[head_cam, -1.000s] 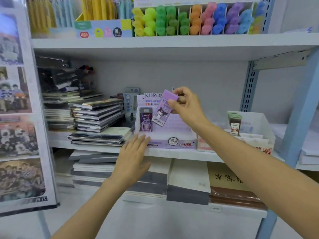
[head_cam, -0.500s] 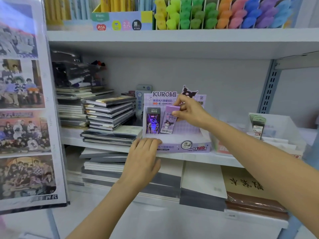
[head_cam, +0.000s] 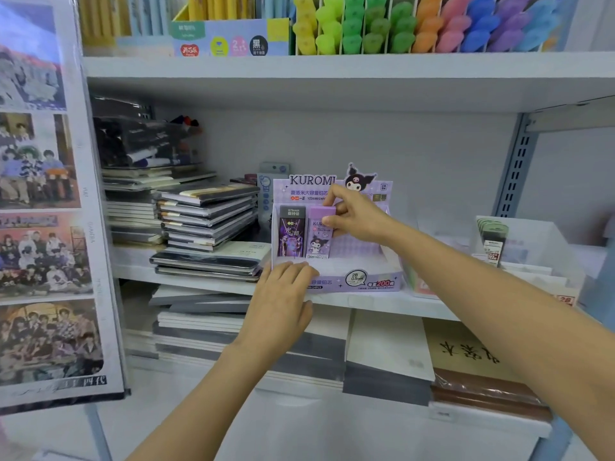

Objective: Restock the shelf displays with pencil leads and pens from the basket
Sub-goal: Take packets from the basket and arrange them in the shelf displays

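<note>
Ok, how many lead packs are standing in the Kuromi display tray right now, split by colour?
Dark purple-black pack: 1
Lilac Kuromi pack: 1, pinched at its top by the right hand
Total: 2, side by side at the left end of the display tray

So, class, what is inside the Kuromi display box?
A dark lead pack and a purple lead pack pinched by the right hand. That hand hides the space behind it.

purple lead pack upright in Kuromi display box | just beside dark lead pack at box's left end
</note>
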`<state>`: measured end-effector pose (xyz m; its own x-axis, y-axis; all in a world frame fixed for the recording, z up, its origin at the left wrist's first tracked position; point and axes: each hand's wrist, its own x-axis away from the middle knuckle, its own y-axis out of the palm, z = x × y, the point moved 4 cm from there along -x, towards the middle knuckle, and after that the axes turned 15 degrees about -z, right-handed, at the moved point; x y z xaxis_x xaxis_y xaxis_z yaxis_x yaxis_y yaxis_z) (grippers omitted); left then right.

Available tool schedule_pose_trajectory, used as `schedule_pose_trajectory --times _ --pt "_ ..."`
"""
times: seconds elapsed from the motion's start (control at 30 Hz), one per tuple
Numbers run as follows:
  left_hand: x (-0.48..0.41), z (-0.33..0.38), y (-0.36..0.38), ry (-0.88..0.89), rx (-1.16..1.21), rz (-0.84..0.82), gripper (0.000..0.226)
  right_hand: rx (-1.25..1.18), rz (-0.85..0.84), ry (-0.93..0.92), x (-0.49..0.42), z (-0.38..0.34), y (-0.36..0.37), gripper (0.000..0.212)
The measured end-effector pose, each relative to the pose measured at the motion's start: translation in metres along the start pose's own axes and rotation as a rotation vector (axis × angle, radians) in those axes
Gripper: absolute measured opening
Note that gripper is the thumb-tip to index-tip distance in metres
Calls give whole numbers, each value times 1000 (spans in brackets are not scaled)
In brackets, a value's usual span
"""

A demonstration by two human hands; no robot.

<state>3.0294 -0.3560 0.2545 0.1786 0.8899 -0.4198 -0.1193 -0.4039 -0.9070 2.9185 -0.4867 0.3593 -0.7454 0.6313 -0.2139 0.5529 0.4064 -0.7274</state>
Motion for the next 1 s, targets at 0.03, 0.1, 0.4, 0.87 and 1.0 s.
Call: schedule_pose_trajectory --times 0.03,0.1,0.4,0.87,1.0 --pt "-1 0 -1 -2 10 7 38 5 -34 16 -1 1 1 14" --pt "-2 -1 -1 -2 24 12 36 45 -52 32 -5 0 1 15" --pt "-2 -3 4 24 46 8 40 489 377 -42 -4 8 21 22" --pt "84 54 147 -34 262 132 39 56 31 -166 179 78 146 17" --pt "151 73 270 -97 418 -515 24 22 -311 224 237 196 222 20"
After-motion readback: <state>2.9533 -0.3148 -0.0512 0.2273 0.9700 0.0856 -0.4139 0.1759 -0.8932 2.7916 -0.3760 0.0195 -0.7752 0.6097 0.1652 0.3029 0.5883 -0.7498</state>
